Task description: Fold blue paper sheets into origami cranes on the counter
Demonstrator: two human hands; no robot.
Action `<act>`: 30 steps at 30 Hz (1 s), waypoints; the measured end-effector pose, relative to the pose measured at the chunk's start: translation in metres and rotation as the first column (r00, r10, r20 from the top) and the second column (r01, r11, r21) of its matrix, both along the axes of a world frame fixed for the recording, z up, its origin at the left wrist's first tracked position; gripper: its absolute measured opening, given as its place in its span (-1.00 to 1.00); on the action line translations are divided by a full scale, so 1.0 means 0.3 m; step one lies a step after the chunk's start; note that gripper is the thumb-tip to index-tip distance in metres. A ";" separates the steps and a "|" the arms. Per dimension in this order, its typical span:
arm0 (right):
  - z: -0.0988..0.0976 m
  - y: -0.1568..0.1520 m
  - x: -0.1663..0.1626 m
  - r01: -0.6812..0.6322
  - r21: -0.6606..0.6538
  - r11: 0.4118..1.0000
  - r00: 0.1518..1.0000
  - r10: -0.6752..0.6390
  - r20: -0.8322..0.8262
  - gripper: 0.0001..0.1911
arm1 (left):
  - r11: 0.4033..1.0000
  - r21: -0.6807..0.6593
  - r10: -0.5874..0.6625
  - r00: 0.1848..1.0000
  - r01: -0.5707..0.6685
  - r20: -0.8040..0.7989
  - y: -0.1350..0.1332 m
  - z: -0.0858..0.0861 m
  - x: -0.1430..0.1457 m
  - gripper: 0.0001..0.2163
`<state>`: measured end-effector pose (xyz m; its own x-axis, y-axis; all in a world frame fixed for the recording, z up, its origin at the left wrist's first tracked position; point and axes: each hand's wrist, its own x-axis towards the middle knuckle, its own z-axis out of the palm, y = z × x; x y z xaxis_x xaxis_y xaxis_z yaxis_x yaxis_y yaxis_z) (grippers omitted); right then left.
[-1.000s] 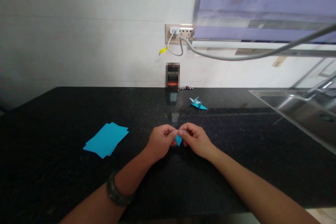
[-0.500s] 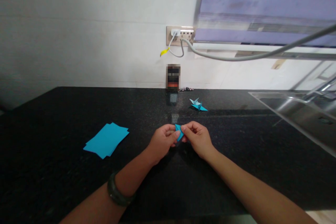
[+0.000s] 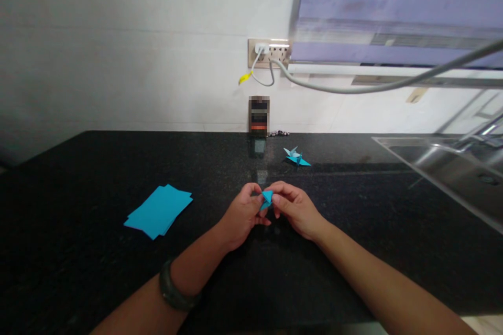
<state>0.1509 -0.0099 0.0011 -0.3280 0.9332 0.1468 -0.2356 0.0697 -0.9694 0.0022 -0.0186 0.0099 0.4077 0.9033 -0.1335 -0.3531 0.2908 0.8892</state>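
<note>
Left hand (image 3: 243, 214) pinching a small folded blue paper (image 3: 266, 197) between thumb and fingers. Right hand (image 3: 296, 209) curled at the paper's right side, thumb at its edge – can't tell if that one actually grips. Paper is between the two hands, somewhere between the front and back edges of the black table (image 3: 298, 277); can't tell if it clears the surface. Stack of blue paper sheets (image 3: 159, 211) lies toward the table's left edge, corners misaligned. Two origami cranes, one pale (image 3: 293, 152), one blue (image 3: 302, 160), sit close together nearer the back edge – beyond the right hand, left of the sink (image 3: 463, 162)
</note>
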 end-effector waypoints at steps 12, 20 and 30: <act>-0.005 0.016 -0.002 0.147 -0.146 0.978 0.989 -0.146 0.015 -0.71 | 0.968 0.204 0.192 0.959 -0.149 -0.209 0.014 0.002 -0.002 -0.70; 0.000 0.006 -0.005 0.096 -0.172 0.980 0.995 -0.094 0.019 -0.72 | 0.957 0.150 0.277 0.935 -0.249 -0.221 0.012 0.005 -0.003 -0.76; 0.009 0.003 -0.013 0.143 -0.160 0.977 0.990 -0.142 0.015 -0.73 | 0.954 0.163 0.282 0.940 -0.253 -0.192 0.005 0.014 0.006 -0.80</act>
